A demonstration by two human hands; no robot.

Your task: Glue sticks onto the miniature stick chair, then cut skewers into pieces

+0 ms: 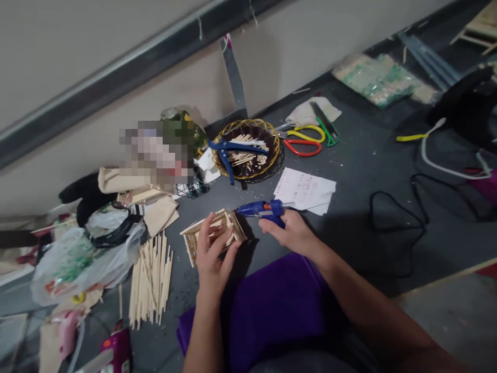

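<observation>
My right hand (289, 231) is wrapped round the handle of a blue hot glue gun (261, 209), its nozzle pointing left. The nozzle tip is close to the upper right corner of a small box-like frame of wooden sticks (190, 243); whether they touch I cannot tell. My left hand (214, 248) grips this stick frame from the near side, fingers over its top and thumb at its right. A folded purple cloth (275, 305) lies below both hands. Loose wooden sticks (150, 280) are spread to the left of the frame.
Behind the glue gun stands a yellow-rimmed basket (278, 150) with short sticks and a blue-handled cutter (227, 155). Scissors (305, 141), a green utility knife (325, 124) and a written paper (305, 189) lie to its right. Plastic bags (77, 264) crowd the left; a black cord (413, 228) winds at right.
</observation>
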